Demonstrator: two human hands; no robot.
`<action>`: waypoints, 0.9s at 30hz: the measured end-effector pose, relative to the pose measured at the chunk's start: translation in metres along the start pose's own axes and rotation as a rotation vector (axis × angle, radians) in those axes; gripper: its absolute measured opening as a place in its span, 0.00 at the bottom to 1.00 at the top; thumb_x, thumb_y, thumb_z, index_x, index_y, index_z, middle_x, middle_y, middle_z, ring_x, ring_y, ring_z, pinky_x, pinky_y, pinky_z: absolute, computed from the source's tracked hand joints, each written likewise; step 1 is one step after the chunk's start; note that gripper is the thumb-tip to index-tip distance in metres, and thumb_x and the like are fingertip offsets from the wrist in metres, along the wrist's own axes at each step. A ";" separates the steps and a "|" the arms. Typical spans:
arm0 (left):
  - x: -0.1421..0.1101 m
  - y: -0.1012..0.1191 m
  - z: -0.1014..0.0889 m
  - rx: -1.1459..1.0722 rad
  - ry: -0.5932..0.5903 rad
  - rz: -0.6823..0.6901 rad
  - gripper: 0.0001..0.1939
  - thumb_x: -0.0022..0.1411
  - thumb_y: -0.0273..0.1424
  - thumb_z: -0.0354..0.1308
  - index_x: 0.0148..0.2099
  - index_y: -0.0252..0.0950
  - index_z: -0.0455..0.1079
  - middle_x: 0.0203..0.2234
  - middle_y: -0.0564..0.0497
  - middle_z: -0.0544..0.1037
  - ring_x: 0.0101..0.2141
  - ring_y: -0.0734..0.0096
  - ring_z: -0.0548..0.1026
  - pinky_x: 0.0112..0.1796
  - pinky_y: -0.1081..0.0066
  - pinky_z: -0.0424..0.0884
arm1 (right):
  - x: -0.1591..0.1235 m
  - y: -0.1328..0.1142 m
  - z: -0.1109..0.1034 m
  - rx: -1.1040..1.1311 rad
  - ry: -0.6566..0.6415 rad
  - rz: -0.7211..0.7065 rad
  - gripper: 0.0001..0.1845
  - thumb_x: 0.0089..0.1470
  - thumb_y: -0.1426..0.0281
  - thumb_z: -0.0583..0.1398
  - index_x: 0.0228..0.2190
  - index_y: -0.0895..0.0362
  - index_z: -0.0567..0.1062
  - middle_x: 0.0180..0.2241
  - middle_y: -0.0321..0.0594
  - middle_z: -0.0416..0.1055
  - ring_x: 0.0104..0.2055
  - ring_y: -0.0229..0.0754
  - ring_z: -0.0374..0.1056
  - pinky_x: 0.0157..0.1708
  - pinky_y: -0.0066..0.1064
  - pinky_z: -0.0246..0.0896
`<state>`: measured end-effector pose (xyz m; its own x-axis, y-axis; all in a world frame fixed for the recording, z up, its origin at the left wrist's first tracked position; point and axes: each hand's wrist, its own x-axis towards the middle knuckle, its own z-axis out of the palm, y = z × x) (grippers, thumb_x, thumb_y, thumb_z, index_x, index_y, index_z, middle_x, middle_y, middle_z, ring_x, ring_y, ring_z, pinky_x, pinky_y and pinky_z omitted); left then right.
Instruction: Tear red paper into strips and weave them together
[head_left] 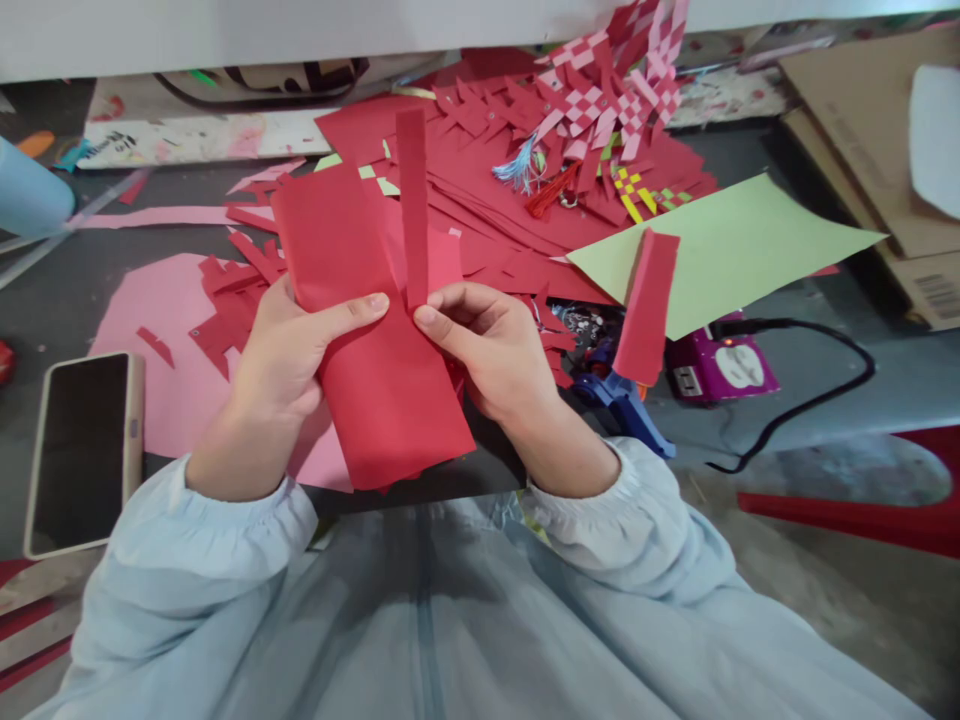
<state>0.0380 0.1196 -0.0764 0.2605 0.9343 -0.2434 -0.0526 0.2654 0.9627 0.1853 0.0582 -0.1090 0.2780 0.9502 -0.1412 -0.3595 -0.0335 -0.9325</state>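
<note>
My left hand [289,365] grips a folded sheet of red paper [375,390] by its left edge, thumb pressed flat on top. At the right edge of that sheet, my right hand [484,345] pinches a narrow red paper strip [414,200] between thumb and fingers. The strip stands up and away from the sheet; whether it is still joined at its lower end I cannot tell. Beneath and behind both hands lie red cut pieces [232,300] and a pink sheet [161,300].
A phone [84,455] lies at left, near a light blue cup [30,190]. Woven pink-and-red pieces [600,100] pile up at the back. Rightward are a pale green sheet [735,250], a blue glue gun [626,405], a folded red strip [649,305], a purple box [724,365] and cardboard [877,130].
</note>
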 end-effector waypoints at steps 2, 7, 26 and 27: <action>0.000 0.001 0.000 0.000 -0.003 -0.005 0.17 0.42 0.33 0.75 0.36 0.39 0.77 0.39 0.49 0.83 0.42 0.56 0.80 0.41 0.64 0.79 | 0.000 -0.001 0.000 -0.009 -0.005 0.018 0.17 0.37 0.57 0.74 0.25 0.53 0.77 0.25 0.31 0.75 0.28 0.34 0.70 0.33 0.28 0.70; 0.000 0.002 0.000 -0.042 -0.034 0.007 0.16 0.43 0.32 0.75 0.35 0.39 0.77 0.38 0.50 0.83 0.40 0.58 0.80 0.42 0.63 0.79 | 0.002 -0.003 -0.001 -0.024 -0.033 0.063 0.18 0.34 0.58 0.75 0.23 0.55 0.78 0.23 0.31 0.75 0.26 0.32 0.68 0.31 0.27 0.70; -0.001 0.001 0.001 0.016 -0.038 0.010 0.18 0.42 0.34 0.75 0.38 0.38 0.77 0.42 0.48 0.83 0.44 0.54 0.80 0.44 0.60 0.79 | 0.005 0.002 -0.001 -0.012 0.032 -0.059 0.14 0.41 0.59 0.73 0.25 0.54 0.78 0.22 0.30 0.73 0.26 0.32 0.68 0.34 0.27 0.70; -0.002 0.001 0.001 0.015 -0.039 0.008 0.18 0.42 0.34 0.75 0.38 0.39 0.77 0.42 0.48 0.83 0.44 0.54 0.80 0.44 0.60 0.79 | 0.005 0.003 -0.001 -0.004 0.029 -0.064 0.14 0.42 0.59 0.73 0.25 0.54 0.78 0.24 0.30 0.73 0.27 0.32 0.68 0.35 0.27 0.70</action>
<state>0.0389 0.1181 -0.0747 0.2980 0.9262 -0.2309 -0.0400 0.2538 0.9664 0.1865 0.0621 -0.1131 0.3261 0.9410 -0.0905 -0.3368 0.0262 -0.9412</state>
